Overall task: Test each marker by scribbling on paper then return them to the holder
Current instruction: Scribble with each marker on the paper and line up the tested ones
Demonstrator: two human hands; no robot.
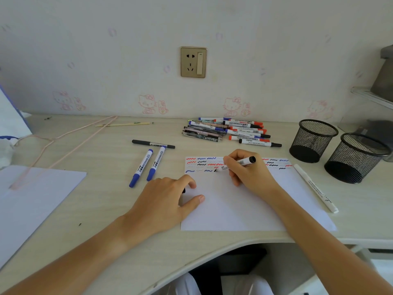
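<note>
Pale wood-grain desk (110, 209) runs across the view, its near edge curving inward. On it, nearest, the left hand (168, 201) lies on the left edge of a white sheet of paper (234, 209), fingers curled with the thumb stretched onto the sheet; a small dark object (183, 190), perhaps a cap, shows under the fingers, but whether they clasp it cannot be told. Just beyond, the right hand (246, 173) pinches a black-ended whiteboard marker (238, 163) between thumb and fingers, barrel slanting up to the right past the knuckles, tip down-left on the paper at the end of the third row of red, blue and black squiggles (202, 163). A white pen (314, 187) lies along the sheet's right edge. Left of the paper lie two blue markers (146, 167) side by side, a black marker (153, 143) crosswise above them. Farther back sits a pile of markers and pens (227, 130), and to the right two black mesh holders (338, 150) stand touching each other. A second sheet (32, 201) lies far left.
</note>
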